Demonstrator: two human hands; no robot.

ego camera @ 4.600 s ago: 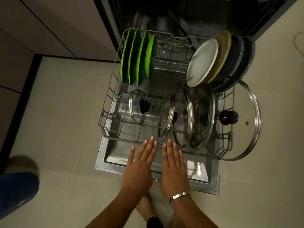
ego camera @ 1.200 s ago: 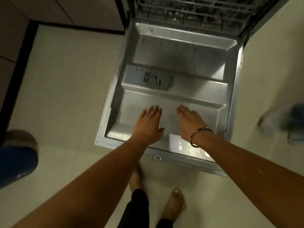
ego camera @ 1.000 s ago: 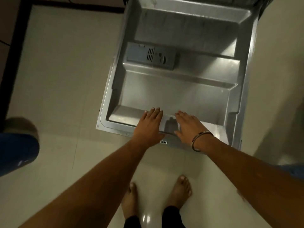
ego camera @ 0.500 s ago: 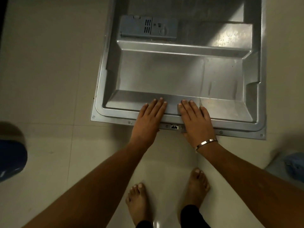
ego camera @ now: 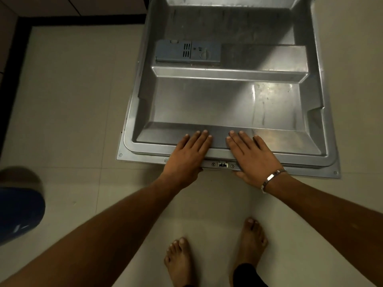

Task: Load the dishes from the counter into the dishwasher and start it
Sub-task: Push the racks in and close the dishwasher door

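1. Two hands are lying flat on the near rim of the door, the landmark here; it is hanging open, a dull stamped-steel panel with stepped recesses.
2. The left hand and right hand are resting side by side, fingers straight, gripping nothing.
3. A grey plastic dispenser is sitting at the door's far left.
4. A metal bangle is circling the right wrist.

The dishwasher door was lined in brushed, streaked metal with a dull sheen. Its detergent dispenser was seen as matt grey plastic. The floor was tiled, smooth, faintly glossy. A polished metal bangle was worn.
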